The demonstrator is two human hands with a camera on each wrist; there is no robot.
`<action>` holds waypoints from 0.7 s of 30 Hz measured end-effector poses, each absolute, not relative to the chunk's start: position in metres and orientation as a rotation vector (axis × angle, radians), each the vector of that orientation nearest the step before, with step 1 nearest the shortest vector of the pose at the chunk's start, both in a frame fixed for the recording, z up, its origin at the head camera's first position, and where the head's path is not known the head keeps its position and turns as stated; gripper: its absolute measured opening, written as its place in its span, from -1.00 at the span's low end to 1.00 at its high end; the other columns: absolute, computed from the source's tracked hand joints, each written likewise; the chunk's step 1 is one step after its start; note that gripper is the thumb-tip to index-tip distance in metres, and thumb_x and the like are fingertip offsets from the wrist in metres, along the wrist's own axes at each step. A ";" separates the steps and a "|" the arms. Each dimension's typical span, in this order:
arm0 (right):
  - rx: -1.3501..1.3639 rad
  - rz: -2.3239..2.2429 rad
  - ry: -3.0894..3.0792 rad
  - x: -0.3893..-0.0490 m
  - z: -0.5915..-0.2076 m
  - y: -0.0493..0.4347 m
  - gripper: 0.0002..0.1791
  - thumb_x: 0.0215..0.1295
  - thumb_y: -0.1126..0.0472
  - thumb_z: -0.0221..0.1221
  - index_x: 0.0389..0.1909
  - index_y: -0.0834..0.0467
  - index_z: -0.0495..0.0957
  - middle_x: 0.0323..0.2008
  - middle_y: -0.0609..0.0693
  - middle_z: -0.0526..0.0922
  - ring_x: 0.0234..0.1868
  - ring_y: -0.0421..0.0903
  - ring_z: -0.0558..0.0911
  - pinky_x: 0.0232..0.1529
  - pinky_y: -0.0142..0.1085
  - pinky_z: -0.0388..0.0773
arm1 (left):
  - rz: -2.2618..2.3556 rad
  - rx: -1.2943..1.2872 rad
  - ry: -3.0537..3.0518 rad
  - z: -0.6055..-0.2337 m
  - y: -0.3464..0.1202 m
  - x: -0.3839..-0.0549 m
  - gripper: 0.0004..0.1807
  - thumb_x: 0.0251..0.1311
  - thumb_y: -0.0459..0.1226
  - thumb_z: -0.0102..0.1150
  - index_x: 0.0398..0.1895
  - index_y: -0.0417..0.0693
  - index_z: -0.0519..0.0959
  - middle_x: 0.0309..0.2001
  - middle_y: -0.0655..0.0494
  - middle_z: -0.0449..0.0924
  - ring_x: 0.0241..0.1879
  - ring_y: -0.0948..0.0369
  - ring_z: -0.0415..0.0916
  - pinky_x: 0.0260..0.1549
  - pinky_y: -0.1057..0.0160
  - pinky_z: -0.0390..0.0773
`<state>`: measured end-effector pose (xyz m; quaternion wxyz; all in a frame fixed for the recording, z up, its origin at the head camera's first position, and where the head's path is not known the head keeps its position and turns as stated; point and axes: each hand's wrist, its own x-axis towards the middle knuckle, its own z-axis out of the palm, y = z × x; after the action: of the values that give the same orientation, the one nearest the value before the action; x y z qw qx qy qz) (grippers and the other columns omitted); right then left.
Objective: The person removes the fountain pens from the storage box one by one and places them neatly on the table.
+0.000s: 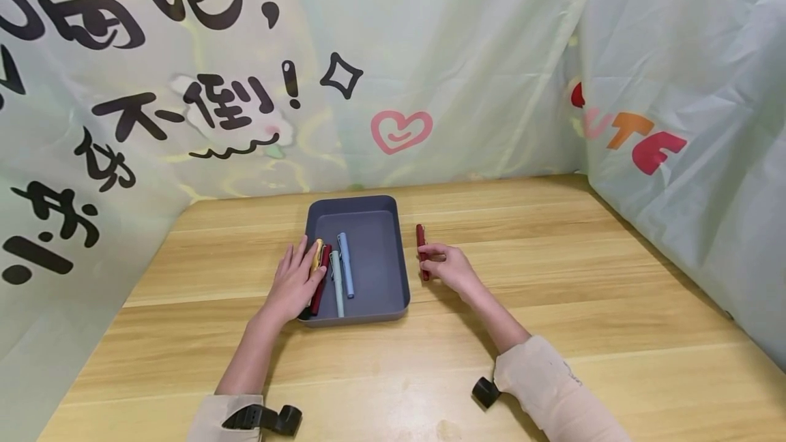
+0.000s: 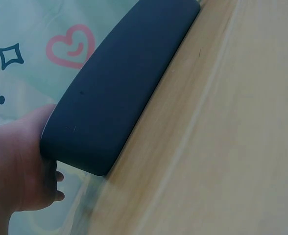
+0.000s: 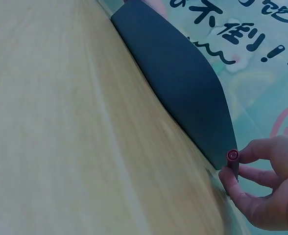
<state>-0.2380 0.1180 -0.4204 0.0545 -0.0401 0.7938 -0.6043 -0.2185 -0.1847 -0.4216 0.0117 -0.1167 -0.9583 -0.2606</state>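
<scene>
A dark grey rectangular tray (image 1: 377, 230) stands on the table. My left hand (image 1: 295, 282) grips its left wall, thumb on the inner side and fingers along the outside; in the left wrist view the hand (image 2: 24, 169) is partly hidden behind the tray (image 2: 109, 83). Beside the thumb lie a dark red pen (image 1: 321, 285) and a yellow pen (image 1: 316, 256), both partly covered. Right of them are a pale green pen (image 1: 337, 285) and a light blue pen (image 1: 346, 264). To the tray's right, my right hand (image 1: 453, 269) pinches another dark red pen (image 1: 421, 236), whose end (image 3: 233, 155) faces the right wrist camera.
The wooden table (image 1: 552, 258) extends around the tray on every side. Behind it hangs a printed cloth (image 1: 479, 74) with lettering and a pink heart, and another cloth panel (image 1: 694, 87) borders the right edge. A black strap device (image 1: 264, 419) sits at the left wrist.
</scene>
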 end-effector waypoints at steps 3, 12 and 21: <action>-0.142 -1.794 2.509 -0.237 -0.422 0.116 -0.66 0.09 0.47 0.12 -0.05 0.42 0.52 -0.06 0.29 0.55 -0.16 0.04 0.59 -0.32 -0.33 0.56 | -0.810 -0.363 -2.989 -0.422 -0.185 -0.218 -0.38 0.40 -0.07 -0.29 0.43 -0.15 -0.02 0.43 -0.09 -0.33 0.35 -0.18 -0.44 0.21 -0.21 -0.30; -0.149 -1.723 2.686 -0.235 -0.430 0.112 -0.69 0.06 0.42 0.23 -0.11 0.37 0.58 -0.12 0.24 0.51 -0.27 0.01 0.59 -0.40 -0.36 0.54 | -0.811 -0.370 -2.982 -0.422 -0.185 -0.219 -0.38 0.40 -0.08 -0.28 0.42 -0.17 -0.02 0.43 -0.11 -0.32 0.34 -0.19 -0.43 0.21 -0.21 -0.31; -0.199 -1.685 2.806 -0.231 -0.433 0.108 -0.66 0.05 0.44 0.23 -0.08 0.33 0.59 -0.15 0.20 0.46 -0.29 -0.01 0.59 -0.41 -0.37 0.55 | -0.812 -0.364 -2.987 -0.422 -0.185 -0.219 -0.38 0.40 -0.07 -0.28 0.43 -0.15 -0.03 0.43 -0.10 -0.33 0.35 -0.18 -0.43 0.21 -0.21 -0.30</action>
<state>-0.2306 0.1082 -0.4333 -0.0684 -0.0606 0.8537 -0.5126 -0.2191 -0.1849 -0.4216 0.0123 -0.1168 -0.9583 -0.2605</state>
